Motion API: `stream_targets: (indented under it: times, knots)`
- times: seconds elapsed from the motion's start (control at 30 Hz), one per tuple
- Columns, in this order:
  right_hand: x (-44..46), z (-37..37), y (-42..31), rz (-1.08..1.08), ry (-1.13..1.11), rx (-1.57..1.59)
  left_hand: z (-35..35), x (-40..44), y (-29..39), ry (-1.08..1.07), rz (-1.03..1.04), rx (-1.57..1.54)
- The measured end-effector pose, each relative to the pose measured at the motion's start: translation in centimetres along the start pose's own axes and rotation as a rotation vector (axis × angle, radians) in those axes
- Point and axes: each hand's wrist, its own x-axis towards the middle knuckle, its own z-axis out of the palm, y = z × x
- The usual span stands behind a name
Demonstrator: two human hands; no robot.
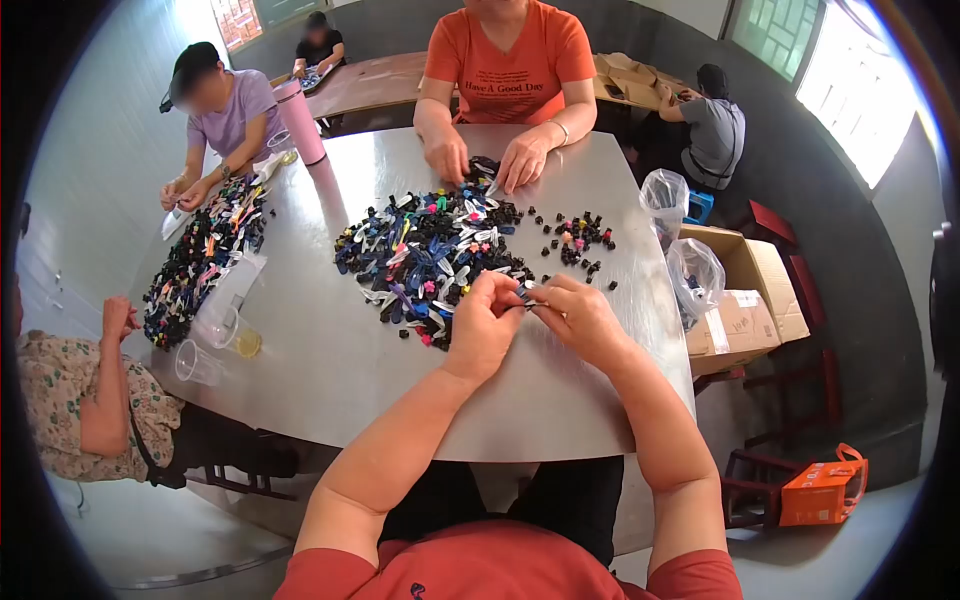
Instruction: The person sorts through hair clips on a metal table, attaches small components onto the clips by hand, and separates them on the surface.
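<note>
My left hand (484,326) and my right hand (580,318) meet at the near edge of a mixed pile of hair clips (430,245). Between their pinched fingertips is a small dark hair clip (523,296), partly hidden by the fingers; both hands appear to grip it. Snap clips in black, navy and white make up much of the pile, with a few pink, yellow and purple pieces. To the right of it, small black claw clips (572,240) lie scattered on the metal table (560,410).
Across the table, a person in an orange shirt (510,60) handles the same pile. Another clip pile (205,260) lies at left, near plastic cups (197,362) and a pink bottle (300,122). Cardboard boxes (735,325) and plastic bags (695,275) stand beside the right edge.
</note>
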Motion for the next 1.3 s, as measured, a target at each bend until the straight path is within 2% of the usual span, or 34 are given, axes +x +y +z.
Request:
stream_targets:
  times: [0.1,0.17,0.3,0.37,0.43,0.47,0.5,0.57,0.67,0.8,0.93,1.1,1.17,1.2,1.3]
  knots:
    - [-0.4,-0.1,1.1,-0.015,-0.105,-0.002,0.3,0.0,-0.4,-0.067,0.042,0.017]
    - [-0.3,-1.1,0.7,0.132,-0.193,0.063,0.5,0.0,-0.2,-0.067,0.035,0.064]
    - [-0.5,-1.2,1.3,0.138,-0.188,0.129,0.6,0.1,0.0,-0.063,0.086,0.177]
    - [-0.4,-1.4,1.9,0.355,-0.148,0.191,0.3,0.4,0.4,-0.037,0.129,0.261]
    - [-0.6,-1.7,2.8,0.338,-0.081,0.081,-0.3,1.0,0.8,0.012,0.564,0.8]
    - [-0.7,-1.6,3.3,0.319,-0.015,-0.031,-0.4,1.1,0.6,-0.101,0.55,0.831]
    - [-0.8,-1.2,3.7,0.321,-0.018,-0.028,-0.2,0.9,0.1,-0.101,0.546,0.832]
    - [-0.9,-0.6,4.4,0.274,-0.034,-0.163,0.6,0.5,-1.0,-0.157,0.689,1.11]
    - [-0.8,-0.5,4.6,0.353,-0.038,-0.286,0.6,0.0,-0.6,-0.168,0.641,1.097]
    - [-0.9,-1.0,4.9,0.385,0.004,-0.295,0.2,0.1,0.2,-0.131,0.529,1.032]
    - [-1.1,-3.3,4.0,0.379,0.161,-0.378,0.9,0.4,-0.1,-0.139,0.635,1.065]
    - [-1.9,-9.5,5.0,0.469,0.506,-0.703,0.7,0.6,-0.4,-0.134,0.559,1.007]
    - [-2.6,-11.5,4.7,0.581,0.51,-0.811,0.7,0.7,-0.6,-0.109,0.561,0.989]
    - [-2.9,-12.0,5.8,0.734,0.448,-0.862,0.7,0.8,-0.7,-0.111,0.578,0.989]
    - [-3.1,-11.9,7.6,0.643,0.521,-0.802,0.3,1.4,-0.5,-0.079,0.611,0.944]
